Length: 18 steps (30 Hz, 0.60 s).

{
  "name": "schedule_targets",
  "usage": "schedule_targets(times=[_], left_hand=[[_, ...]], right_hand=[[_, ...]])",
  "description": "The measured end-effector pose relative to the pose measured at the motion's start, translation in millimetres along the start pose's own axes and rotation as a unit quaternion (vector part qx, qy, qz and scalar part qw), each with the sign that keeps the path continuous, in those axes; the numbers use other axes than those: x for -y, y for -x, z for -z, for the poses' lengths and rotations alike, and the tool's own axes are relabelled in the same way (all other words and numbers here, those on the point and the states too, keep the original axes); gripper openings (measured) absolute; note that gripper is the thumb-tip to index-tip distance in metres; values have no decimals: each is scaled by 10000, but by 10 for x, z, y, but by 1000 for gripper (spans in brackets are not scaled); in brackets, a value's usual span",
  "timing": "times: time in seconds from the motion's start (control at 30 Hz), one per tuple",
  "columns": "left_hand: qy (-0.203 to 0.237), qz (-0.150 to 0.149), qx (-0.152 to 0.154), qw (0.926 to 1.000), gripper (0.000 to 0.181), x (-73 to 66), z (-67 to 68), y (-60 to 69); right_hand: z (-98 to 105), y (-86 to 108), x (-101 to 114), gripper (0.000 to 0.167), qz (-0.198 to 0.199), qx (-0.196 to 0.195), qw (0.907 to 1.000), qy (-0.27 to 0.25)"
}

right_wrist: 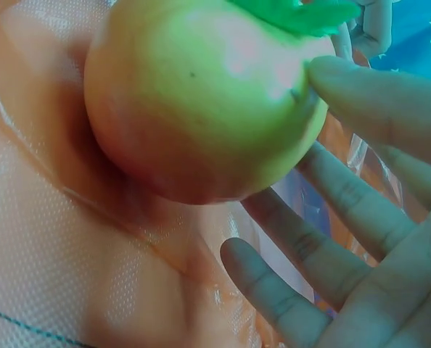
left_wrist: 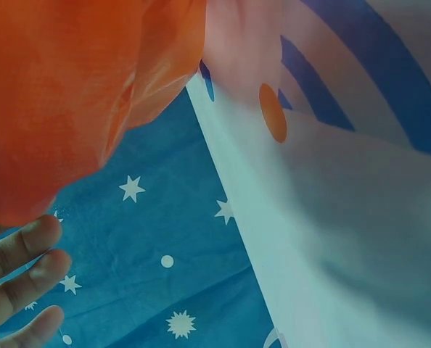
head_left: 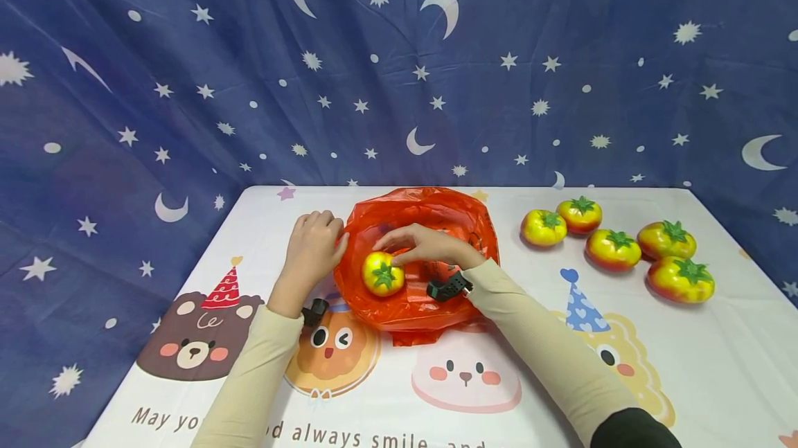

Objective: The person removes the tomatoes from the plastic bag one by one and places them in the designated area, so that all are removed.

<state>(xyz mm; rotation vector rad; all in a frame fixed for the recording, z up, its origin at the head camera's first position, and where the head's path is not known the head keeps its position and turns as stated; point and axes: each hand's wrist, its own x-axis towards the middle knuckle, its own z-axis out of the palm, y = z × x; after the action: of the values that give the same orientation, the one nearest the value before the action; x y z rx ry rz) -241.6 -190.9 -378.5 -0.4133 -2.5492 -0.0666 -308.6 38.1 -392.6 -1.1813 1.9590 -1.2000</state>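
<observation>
A red plastic bag (head_left: pixel 419 320) stands on the table with its mouth spread wide. Inside it, toward the left, lies a yellow-red tomato (head_left: pixel 383 275) with a green leafy top. My left hand (head_left: pixel 314 244) holds the bag's left rim; in the left wrist view its fingers (left_wrist: pixel 38 264) show beside the orange-looking bag (left_wrist: pixel 92 87). My right hand (head_left: pixel 424 244) reaches into the bag from the right. Close up in the right wrist view, the right thumb touches the tomato (right_wrist: pixel 201 109), while the other fingers spread out loosely beside and below it.
Several more tomatoes (head_left: pixel 614 250) sit in a group at the back right of the table. A white cloth (head_left: pixel 386 427) printed with cartoon faces covers the tabletop. Behind it hangs a blue curtain (head_left: pixel 399 88) with stars and moons.
</observation>
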Motion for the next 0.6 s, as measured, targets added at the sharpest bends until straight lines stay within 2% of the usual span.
schedule_targets(times=[0.17, 0.4, 0.6], left_hand=[[-19, -1, 22, 10000, 16, 7, -15, -3], [5, 18, 21, 10000, 16, 1, -2, 2], [68, -56, -200, 9998, 15, 7, -26, 8]], right_hand=[[18, 33, -19, 43, -53, -29, 9999, -145], [32, 72, -31, 48, -263, -91, 9996, 0], [38, 93, -44, 51, -322, 19, 9995, -10]])
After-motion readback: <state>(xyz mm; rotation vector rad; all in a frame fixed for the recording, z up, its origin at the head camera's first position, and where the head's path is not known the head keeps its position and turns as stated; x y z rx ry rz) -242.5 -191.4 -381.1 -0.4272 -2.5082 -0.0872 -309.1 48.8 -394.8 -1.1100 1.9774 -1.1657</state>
